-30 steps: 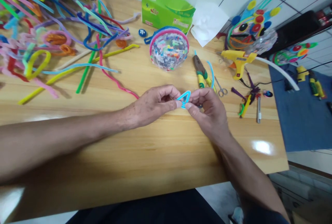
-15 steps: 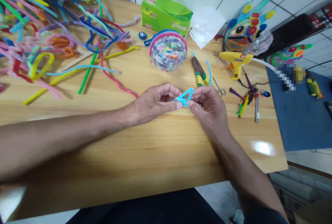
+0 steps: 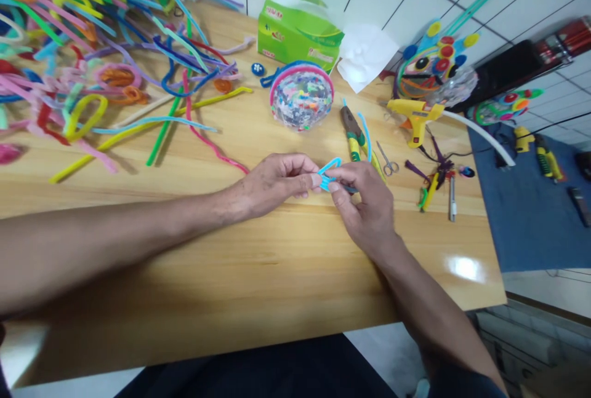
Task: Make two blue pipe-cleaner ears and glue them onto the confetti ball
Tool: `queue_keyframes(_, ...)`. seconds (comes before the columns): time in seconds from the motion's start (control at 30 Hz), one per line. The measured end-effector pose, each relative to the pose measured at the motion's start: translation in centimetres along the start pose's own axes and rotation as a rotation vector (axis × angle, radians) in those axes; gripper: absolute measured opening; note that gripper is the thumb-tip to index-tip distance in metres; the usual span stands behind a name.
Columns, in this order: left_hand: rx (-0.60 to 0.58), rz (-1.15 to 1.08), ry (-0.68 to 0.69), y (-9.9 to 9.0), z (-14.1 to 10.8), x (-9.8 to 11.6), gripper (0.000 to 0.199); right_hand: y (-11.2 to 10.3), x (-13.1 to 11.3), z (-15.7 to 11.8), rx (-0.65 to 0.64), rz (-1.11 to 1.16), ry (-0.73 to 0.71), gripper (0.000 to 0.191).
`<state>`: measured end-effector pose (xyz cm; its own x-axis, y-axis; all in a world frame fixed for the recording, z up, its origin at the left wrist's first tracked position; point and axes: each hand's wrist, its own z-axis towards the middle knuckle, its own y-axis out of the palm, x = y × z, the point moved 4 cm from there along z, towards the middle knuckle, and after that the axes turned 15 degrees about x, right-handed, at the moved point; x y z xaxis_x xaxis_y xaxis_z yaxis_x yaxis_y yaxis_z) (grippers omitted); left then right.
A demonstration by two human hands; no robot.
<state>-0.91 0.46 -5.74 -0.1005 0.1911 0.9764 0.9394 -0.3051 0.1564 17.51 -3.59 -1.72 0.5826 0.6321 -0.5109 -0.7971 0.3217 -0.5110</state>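
A bent light-blue pipe cleaner (image 3: 327, 182) is pinched between my two hands above the wooden table (image 3: 258, 287). My left hand (image 3: 272, 184) has thumb and fingers closed on its left side. From the right, my right hand (image 3: 367, 204) grips the folded strands, thumb below and fingers above. One loop sticks up between the hands, and part of the strands is hidden by fingertips. Just beyond the right hand lie pliers (image 3: 351, 130) with green and yellow handles, a short light-blue pipe cleaner piece (image 3: 365, 133) and small scissors (image 3: 390, 165).
A pile of coloured pipe cleaners (image 3: 106, 78) covers the left back. A bowl-like container of small bits (image 3: 301, 99) stands before a green tissue pack (image 3: 300, 32). To the right are a yellow glue gun (image 3: 415, 118), a cutter knife (image 3: 452, 198) and decorated crafts (image 3: 434, 63).
My right fingers have moved over the upright loop, covering more of it and pressing it flatter. The whole view has shifted slightly; the left hand keeps its hold.
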Motion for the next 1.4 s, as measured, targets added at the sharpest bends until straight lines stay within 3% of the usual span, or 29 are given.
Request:
queue_keyframes(0.2,-0.001,-0.018,-0.023,0.1,0.0,-0.1,0.025,0.1,0.0,0.1,-0.050,0.028,0.031,0.023)
queue_keyframes(0.73,0.022,-0.014,-0.045,0.2,-0.2,-0.5,0.024,0.3,-0.1,-0.2,-0.007,0.019,0.071,0.020)
queue_keyframes(1.07,0.025,-0.008,-0.039,-0.1,-0.2,-0.8,0.029,0.2,-0.4,-0.3,-0.010,-0.002,-0.017,0.025)
queue_keyframes(1.4,0.013,-0.026,-0.080,-0.2,0.1,-0.4,0.028,-0.5,1.3,-0.3,-0.019,0.108,0.342,0.017)
